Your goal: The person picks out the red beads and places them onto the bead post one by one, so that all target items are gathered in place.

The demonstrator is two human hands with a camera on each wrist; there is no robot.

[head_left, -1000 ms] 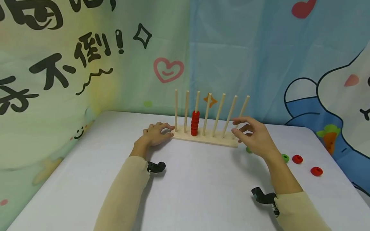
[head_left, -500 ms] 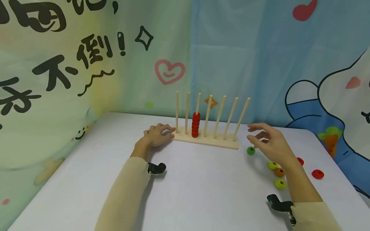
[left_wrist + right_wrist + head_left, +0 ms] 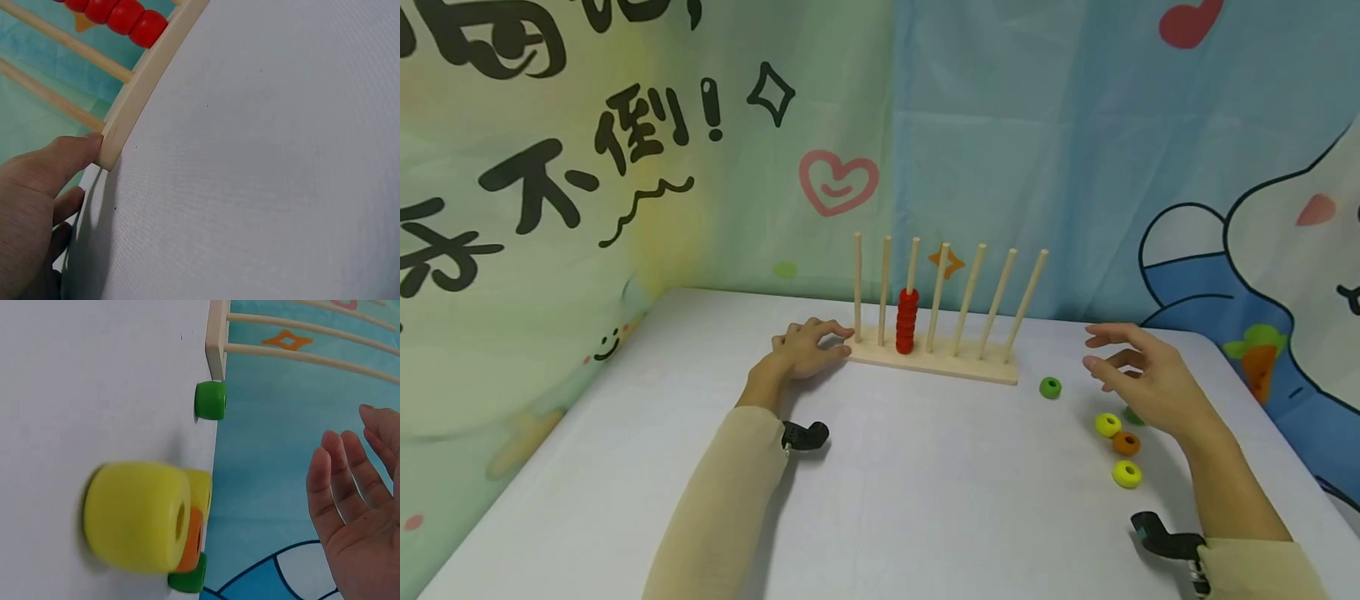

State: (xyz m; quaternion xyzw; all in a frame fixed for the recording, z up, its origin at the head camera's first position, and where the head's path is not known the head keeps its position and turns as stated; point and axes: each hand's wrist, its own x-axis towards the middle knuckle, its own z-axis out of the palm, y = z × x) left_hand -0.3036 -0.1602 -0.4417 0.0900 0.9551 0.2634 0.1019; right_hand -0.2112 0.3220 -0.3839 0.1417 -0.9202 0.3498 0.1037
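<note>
A wooden bead stand (image 3: 940,362) with several upright pegs stands near the back of the white table. Red beads (image 3: 906,322) are stacked on its third peg from the left. My left hand (image 3: 805,348) grips the stand's left end between thumb and forefinger; the left wrist view shows the thumb (image 3: 84,147) against the base's end. Loosely bent and holding nothing, my right hand (image 3: 1150,379) hovers over the table to the right of the stand. Below and left of it lie a green bead (image 3: 1050,387), two yellow beads (image 3: 1127,474) and an orange bead (image 3: 1126,443).
Another green bead (image 3: 1134,416) is partly hidden behind the right hand. A printed cloth backdrop (image 3: 985,125) hangs right behind the table's far edge. Black wrist cameras (image 3: 1165,537) stick out from both sleeves, low over the table (image 3: 940,500).
My right hand has moved right, away from the stand's right end, uncovering the yellow, orange and green beads and covering the red loose ones. The left hand and the stand stay put.
</note>
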